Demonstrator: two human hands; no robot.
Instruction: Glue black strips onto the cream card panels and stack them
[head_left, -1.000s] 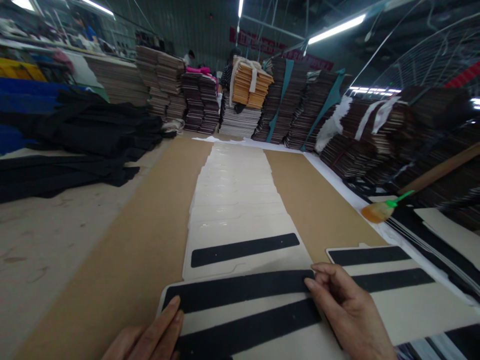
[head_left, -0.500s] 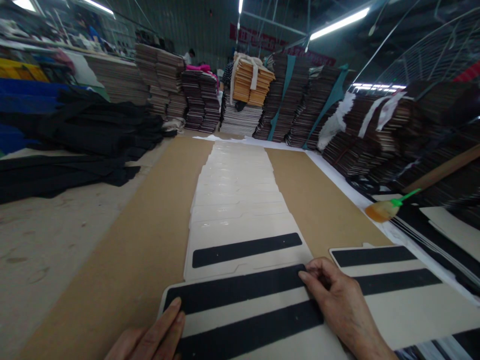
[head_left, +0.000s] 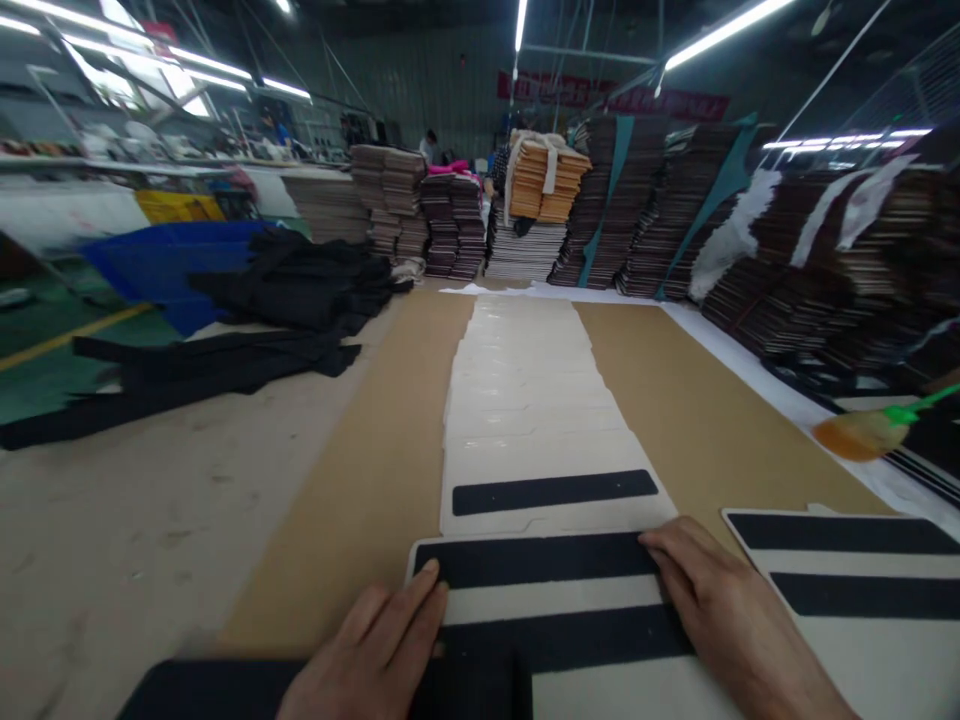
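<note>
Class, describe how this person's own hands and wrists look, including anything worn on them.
Both the left grip and right grip are ungloved human hands, with no rings visible. The right wrist shows neither sleeve nor watch.

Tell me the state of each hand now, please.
Left hand: open, touching left end of the upper black strip on the centre board.
Right hand: touching its right end; whether pinching it cannot be told.

The red banner [head_left: 551, 90] at the back is too blurred to read; no other text is legible.
</note>
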